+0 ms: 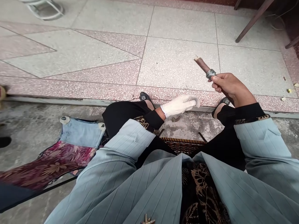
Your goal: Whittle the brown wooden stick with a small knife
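Bare right hand (230, 85) clasps a wire-wrapped stick (202, 65) over the tiled floor (177, 59), right and far; gloved left hand (178, 105) curls nearer, contents unclear. Seemingly a holding step; reaching the wire calls for moving the glove right.

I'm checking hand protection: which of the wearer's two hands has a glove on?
The left hand: it wears a white glove, whereas the right hand is bare and holds a brown stick wrapped with wire.
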`<action>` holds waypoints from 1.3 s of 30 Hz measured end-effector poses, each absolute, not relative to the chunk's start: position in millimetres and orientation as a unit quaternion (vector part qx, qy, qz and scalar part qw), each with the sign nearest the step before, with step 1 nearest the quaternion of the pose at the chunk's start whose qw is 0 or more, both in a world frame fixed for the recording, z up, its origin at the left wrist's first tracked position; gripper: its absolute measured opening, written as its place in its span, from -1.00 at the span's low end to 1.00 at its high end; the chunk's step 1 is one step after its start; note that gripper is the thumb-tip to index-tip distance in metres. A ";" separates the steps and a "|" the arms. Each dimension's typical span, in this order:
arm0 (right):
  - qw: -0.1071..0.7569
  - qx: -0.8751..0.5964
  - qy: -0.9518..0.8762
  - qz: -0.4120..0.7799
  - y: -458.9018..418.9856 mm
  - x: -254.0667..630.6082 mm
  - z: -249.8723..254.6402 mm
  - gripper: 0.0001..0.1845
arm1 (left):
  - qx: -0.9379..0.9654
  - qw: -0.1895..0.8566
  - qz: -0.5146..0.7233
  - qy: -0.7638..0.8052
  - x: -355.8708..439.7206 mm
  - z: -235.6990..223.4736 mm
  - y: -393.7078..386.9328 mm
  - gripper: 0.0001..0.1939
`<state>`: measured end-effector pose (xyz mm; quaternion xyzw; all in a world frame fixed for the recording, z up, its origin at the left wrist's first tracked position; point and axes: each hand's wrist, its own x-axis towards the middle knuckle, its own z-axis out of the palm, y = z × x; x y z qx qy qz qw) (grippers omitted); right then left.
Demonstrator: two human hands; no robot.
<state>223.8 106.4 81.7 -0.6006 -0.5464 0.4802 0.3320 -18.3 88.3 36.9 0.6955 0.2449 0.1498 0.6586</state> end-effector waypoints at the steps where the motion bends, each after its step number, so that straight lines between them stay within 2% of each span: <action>1: 0.320 -0.610 -0.554 0.467 109.0 224.7 77.1 -0.62 | 0.704 0.653 0.148 0.239 -17.8 39.4 87.8 -0.75; 7: 0.188 -0.673 -0.640 0.319 117.5 226.0 62.1 -0.60 | 0.761 0.585 0.143 0.242 -17.5 42.0 87.1 -0.70; 11: 0.008 -0.687 -0.688 0.233 116.9 219.8 56.6 -0.66 | 0.823 0.491 0.131 0.254 -19.9 39.3 89.9 -0.69; 14: -0.150 -0.599 -0.713 0.331 113.0 216.7 54.3 -0.70 | 0.851 0.431 0.116 0.277 -24.4 39.9 95.1 -0.68; 17: -0.202 -0.451 -0.713 0.498 106.4 215.7 61.0 -0.67 | 0.850 0.422 0.116 0.292 -30.1 40.3 101.0 -0.68; 20: -0.137 -0.376 -0.698 0.594 100.8 217.1 76.1 -0.65 | 0.816 0.473 0.144 0.300 -32.5 37.4 103.1 -0.73; 25: 0.122 -0.460 -0.652 0.590 97.7 221.9 87.5 -0.70 | 0.690 0.622 0.187 0.319 -24.2 29.6 95.5 -0.74; 29: 0.250 -0.488 -0.574 0.608 96.4 218.6 76.9 -0.67 | 0.662 0.666 0.190 0.286 -16.2 27.5 88.5 -0.78; 32: 0.292 -0.495 -0.534 0.620 96.2 213.4 71.3 -0.67 | 0.663 0.659 0.202 0.292 -14.4 27.4 86.9 -0.76; 39: 0.314 -0.518 -0.501 0.618 100.3 207.4 73.9 -0.61 | 0.693 0.620 0.203 0.307 -15.2 25.3 88.7 -0.72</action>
